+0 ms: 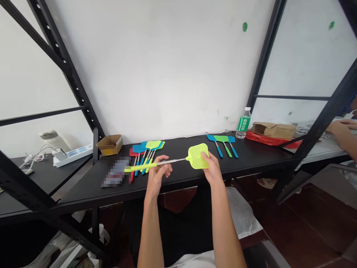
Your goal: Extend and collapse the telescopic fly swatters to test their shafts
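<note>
A yellow-green fly swatter [197, 156] with a thin metal shaft is held level above the front of the black table. My right hand [212, 166] pinches the right edge of its perforated head. My left hand [159, 172] is curled around the shaft near the grip, whose end points left. Left of that hand lie several fly swatters [153, 144] in yellow, blue and red, heads toward the wall. Beyond my right hand, a green fly swatter [221, 139] lies between two blue ones.
On the black table [178, 182] stand a small cardboard box [110, 145] at left and a water bottle [243, 123] at right. A pixelated packet [117, 172] lies at left. Another carton [275, 129] sits on red plastic. A power strip [74, 155] and another person's arm [344, 136] flank this.
</note>
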The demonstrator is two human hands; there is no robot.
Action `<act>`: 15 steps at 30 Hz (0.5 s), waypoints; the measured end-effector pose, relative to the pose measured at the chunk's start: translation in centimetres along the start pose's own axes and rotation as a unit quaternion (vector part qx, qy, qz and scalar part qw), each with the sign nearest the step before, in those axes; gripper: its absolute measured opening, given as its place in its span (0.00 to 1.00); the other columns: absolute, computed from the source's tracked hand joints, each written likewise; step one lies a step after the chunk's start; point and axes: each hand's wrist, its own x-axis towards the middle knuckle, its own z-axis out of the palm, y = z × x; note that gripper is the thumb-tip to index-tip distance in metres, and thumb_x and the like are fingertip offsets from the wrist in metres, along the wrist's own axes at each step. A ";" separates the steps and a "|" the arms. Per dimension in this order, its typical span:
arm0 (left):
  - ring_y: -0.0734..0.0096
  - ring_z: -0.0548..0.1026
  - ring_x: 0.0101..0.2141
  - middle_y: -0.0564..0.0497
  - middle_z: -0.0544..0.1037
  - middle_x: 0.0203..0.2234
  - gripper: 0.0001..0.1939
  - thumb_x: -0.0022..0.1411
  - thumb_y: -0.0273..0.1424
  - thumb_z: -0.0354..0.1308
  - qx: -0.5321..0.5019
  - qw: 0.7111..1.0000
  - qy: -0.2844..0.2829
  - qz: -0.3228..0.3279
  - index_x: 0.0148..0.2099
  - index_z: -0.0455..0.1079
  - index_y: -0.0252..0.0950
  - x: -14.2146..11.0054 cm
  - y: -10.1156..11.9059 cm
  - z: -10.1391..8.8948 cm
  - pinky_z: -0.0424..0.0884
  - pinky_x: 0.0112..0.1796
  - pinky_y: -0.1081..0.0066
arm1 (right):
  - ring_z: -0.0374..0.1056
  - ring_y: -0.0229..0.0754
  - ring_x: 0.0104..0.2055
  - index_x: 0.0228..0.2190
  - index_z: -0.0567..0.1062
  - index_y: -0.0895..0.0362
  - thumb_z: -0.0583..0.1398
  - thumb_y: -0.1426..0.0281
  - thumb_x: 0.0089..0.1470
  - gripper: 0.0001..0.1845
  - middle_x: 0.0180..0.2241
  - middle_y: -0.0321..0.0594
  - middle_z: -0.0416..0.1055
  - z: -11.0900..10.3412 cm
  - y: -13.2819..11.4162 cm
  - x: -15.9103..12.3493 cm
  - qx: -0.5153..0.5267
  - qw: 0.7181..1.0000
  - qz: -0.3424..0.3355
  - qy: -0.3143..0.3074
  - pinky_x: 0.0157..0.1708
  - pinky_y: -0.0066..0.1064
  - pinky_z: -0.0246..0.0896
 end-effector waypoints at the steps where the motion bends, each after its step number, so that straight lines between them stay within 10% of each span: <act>1: 0.74 0.67 0.23 0.53 0.75 0.25 0.18 0.61 0.36 0.60 -0.006 1.000 -0.021 0.010 0.52 0.69 0.38 -0.3 0.3 -0.2 0.64 0.25 0.74 | 0.77 0.52 0.40 0.38 0.81 0.57 0.73 0.62 0.43 0.19 0.38 0.45 0.81 -0.2 -0.3 -0.4 -0.009 1.000 -0.005 0.010 0.36 0.38 0.73; 8: 0.71 0.69 0.24 0.51 0.72 0.21 0.13 0.68 0.38 0.53 -0.010 0.999 -0.028 -0.020 0.41 0.74 0.35 -1.9 1.2 -0.9 0.64 0.26 0.71 | 0.76 0.49 0.42 0.37 0.80 0.56 0.71 0.67 0.46 0.14 0.38 0.42 0.80 -2.2 -2.3 -2.0 0.042 0.996 -0.013 0.081 0.39 0.38 0.74; 15: 0.73 0.66 0.22 0.52 0.71 0.18 0.18 0.69 0.41 0.51 0.011 0.998 0.022 -0.057 0.31 0.71 0.36 -1.5 0.1 0.7 0.64 0.25 0.73 | 0.75 0.45 0.45 0.37 0.79 0.52 0.62 0.63 0.57 0.09 0.43 0.40 0.79 0.7 0.0 -2.2 0.213 0.975 0.006 0.062 0.39 0.36 0.74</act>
